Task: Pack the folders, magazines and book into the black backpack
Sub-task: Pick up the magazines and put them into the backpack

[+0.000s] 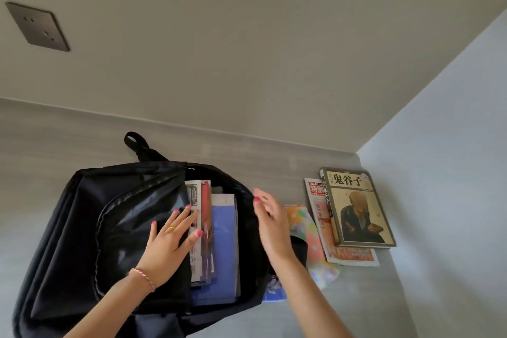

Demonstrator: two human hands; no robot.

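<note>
The black backpack lies flat on the grey table with its main compartment open. Inside it I see a blue folder and a magazine standing against the front flap. My left hand rests flat on that flap, fingers spread, touching the magazine's edge. My right hand hovers open over the backpack's right rim, holding nothing. To the right lie a tan book on top of a red-titled magazine, and a pastel flowered folder partly under the backpack's edge.
A grey wall runs behind the table and a pale blue wall closes off the right side. A dark socket plate sits on the back wall at upper left. The backpack's carry loop points toward the back wall.
</note>
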